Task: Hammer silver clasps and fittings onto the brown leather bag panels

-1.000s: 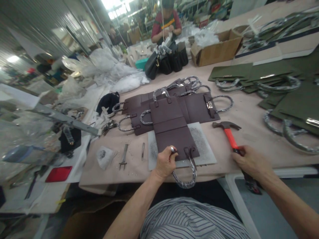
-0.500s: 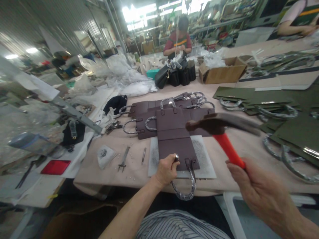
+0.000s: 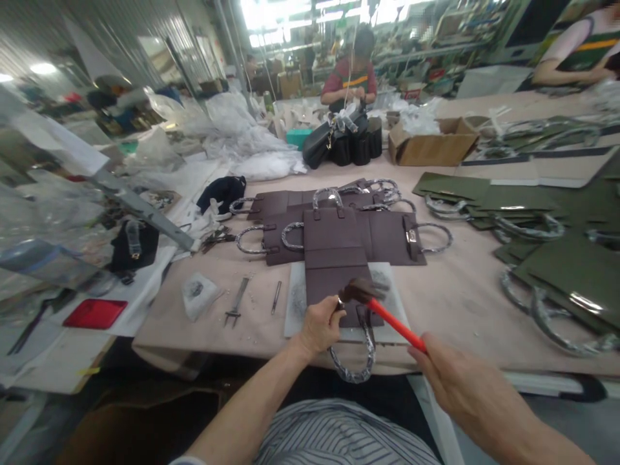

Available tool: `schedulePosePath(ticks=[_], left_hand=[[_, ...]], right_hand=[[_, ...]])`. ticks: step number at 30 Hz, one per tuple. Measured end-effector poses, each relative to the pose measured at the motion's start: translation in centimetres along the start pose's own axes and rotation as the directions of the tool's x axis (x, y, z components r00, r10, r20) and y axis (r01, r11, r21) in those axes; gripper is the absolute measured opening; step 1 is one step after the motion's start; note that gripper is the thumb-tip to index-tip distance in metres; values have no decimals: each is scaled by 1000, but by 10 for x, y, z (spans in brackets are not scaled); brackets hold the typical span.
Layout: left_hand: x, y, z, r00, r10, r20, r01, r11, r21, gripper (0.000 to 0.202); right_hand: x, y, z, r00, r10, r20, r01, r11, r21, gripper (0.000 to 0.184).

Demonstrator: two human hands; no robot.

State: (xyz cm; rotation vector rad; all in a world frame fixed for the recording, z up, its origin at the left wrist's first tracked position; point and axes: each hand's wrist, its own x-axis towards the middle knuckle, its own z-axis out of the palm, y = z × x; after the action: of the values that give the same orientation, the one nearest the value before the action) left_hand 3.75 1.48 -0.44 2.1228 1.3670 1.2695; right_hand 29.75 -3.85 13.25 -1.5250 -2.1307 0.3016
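Plum leather bag panel (image 3: 334,284): we've dropped hammer (image 3: 361,290) from raised, head now beside pinch grip of left hand (image 3: 317,326) on metal stud (image 3: 340,302); right hand (image 3: 458,381) grip tight round orange handle (image 3: 394,326).

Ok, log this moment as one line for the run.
Left hand: pinches small metal stud on leather bag panel | Right hand: holds red-handled hammer, head over stud | Under panel: pale slab

On my screen the hammer (image 3: 394,326) shows a bright orange-red handle and a dark head, at 6 o'clock, over the plum-brown leather bag panel (image 3: 334,258). Around 3 o'clock the other panels (image 3: 547,271) are olive green — the shirt (image 3: 343,439) at 6 o'clock is grey-and-white striped — and the pad (image 3: 95,314) at 8 o'clock is red.
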Motion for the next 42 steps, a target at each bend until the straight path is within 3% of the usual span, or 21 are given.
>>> schedulePosePath(ticks=[3,6,9,11,12,14,17,18,20,22,24,27,30,34,38,42], left_hand=[[0,0,-1,1000,-9,0,9,1000,-14,12],[0,2,-3,1000,-18,14,18,999,-38,13],[2,5,-6,999,-35,34,36,998,-54,13],[3,7,-9,998,-43,51,46,997,-60,11],[4,8,-10,997,-45,60,49,997,-63,11],[5,11,-13,996,-47,76,52,996,-70,10],[7,13,-16,996,-49,73,54,996,-70,10],[8,13,-17,996,-49,69,54,996,-68,9],[9,14,-18,996,-49,70,54,996,-64,8],[10,14,-19,996,-42,73,46,997,-59,8],[10,13,-20,997,-30,71,34,998,-54,9],[8,12,-21,999,-23,45,25,998,-58,9],[4,9,-20,1000,-25,8,25,998,-52,9],[-2,6,-19,996,83,15,-82,996,-37,11],[-5,7,-19,997,-53,-63,50,997,-51,11],[-6,9,-19,996,-42,-81,35,996,-87,10]], right_hand=[[6,22,5,996,27,88,-28,1000,12,49],[13,52,7,962,209,176,-228,968,101,48],[16,87,22,832,460,311,-525,834,171,46],[15,110,37,773,547,322,-599,797,84,44],[15,118,44,785,549,286,-572,820,-4,43],[17,127,57,853,489,185,-458,870,-183,39],[26,112,75,977,211,16,-200,948,-248,36],[30,100,82,996,87,-36,-93,973,-213,36],[38,73,99,987,-122,-105,112,989,-97,36],[44,47,117,975,-205,-82,205,979,-7,35],[46,30,134,976,-216,-36,217,976,24,35],[44,23,147,984,-179,-24,180,983,42,36],[43,27,148,985,-168,-35,170,983,67,37],[43,28,144,987,-156,-25,158,985,76,38],[44,26,145,990,-140,-16,141,986,89,36],[44,27,145,992,-130,4,129,987,100,37]])
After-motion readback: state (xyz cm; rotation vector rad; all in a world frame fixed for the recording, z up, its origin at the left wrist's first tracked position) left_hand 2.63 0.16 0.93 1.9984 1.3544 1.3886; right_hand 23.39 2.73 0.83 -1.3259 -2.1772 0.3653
